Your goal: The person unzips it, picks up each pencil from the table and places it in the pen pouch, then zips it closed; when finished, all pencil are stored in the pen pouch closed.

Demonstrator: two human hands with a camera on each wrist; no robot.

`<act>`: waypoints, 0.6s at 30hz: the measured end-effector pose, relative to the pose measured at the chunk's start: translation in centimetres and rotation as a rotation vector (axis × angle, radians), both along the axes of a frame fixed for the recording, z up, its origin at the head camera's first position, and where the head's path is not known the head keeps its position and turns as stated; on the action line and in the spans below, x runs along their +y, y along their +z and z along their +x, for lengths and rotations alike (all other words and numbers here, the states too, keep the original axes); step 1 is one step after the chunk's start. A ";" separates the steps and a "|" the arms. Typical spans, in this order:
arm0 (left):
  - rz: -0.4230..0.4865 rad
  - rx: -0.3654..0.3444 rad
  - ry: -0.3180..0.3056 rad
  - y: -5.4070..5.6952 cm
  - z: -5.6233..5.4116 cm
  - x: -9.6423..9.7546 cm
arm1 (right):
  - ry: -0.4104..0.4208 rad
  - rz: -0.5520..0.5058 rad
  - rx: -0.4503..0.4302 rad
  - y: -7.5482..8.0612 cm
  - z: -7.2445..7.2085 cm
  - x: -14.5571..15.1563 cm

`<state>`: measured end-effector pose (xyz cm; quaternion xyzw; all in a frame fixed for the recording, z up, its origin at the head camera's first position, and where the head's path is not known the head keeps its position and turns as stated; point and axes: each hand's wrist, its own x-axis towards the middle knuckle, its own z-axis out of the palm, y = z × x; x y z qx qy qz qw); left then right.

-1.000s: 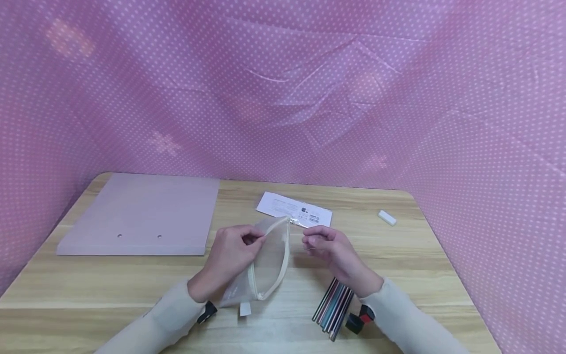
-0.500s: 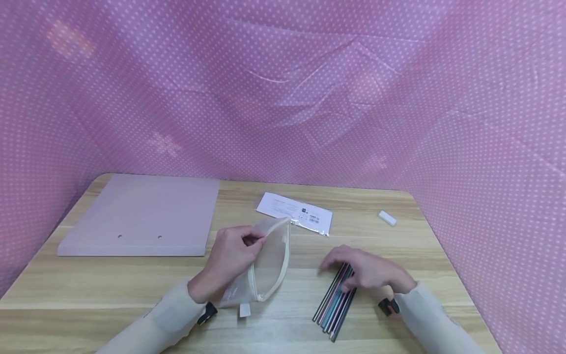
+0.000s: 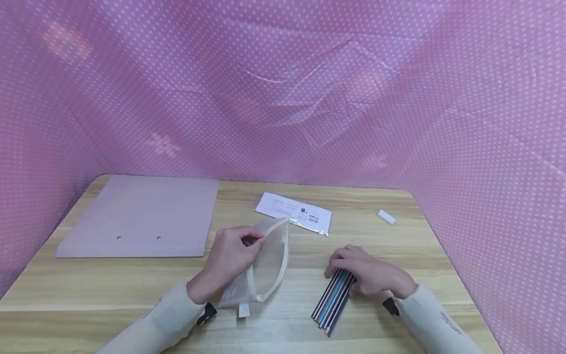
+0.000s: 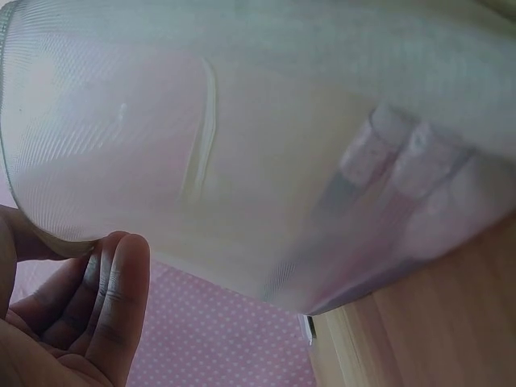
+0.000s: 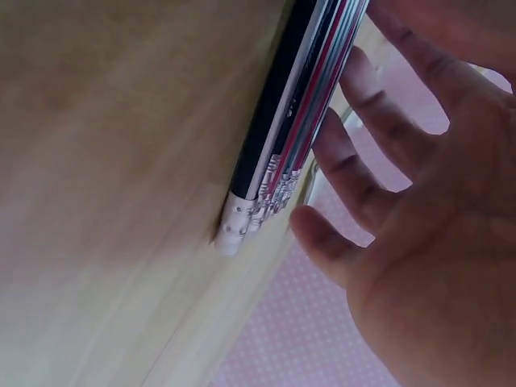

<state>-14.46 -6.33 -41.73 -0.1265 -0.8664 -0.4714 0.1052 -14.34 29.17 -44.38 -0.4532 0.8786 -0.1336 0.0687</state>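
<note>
A translucent zippered pouch (image 3: 270, 268) stands with its mouth spread open, and my left hand (image 3: 232, 258) pinches its rim between thumb and fingers. Through the pouch wall (image 4: 250, 153) in the left wrist view, blurred pencil-like shapes (image 4: 367, 157) with pale ends show. To the right, a bundle of pencils (image 3: 330, 305) lies slanted on the table. My right hand (image 3: 371, 273) grips its far part, fingers over the left side and thumb at the right. The right wrist view shows the pencils' white eraser ends (image 5: 234, 222), with fingertips (image 5: 326, 133) along the shafts.
A pale pink folder (image 3: 146, 211) with two holes lies at the back left of the wooden table (image 3: 110, 285). Behind the pouch is a flat white packet (image 3: 292, 211) with print. A white eraser (image 3: 386, 217) sits at the back right. Pink dotted cloth (image 3: 283, 88) hangs behind.
My right hand has moved from near the pouch mouth back right to the pencils, and its fingers have closed round them. The bundle has drawn tighter. My left hand stays on the rim.
</note>
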 end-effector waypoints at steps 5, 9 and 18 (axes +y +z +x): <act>0.013 -0.004 -0.001 0.1 0.0 0.0 | -0.002 0.009 -0.059 -0.2 -1.1 -0.6; 0.002 0.013 0.003 0.2 0.0 0.1 | -0.022 0.012 -0.146 -0.3 -1.8 -0.8; -0.010 0.014 0.008 0.2 0.0 -0.1 | -0.066 -0.013 -0.212 -0.3 -2.6 -1.2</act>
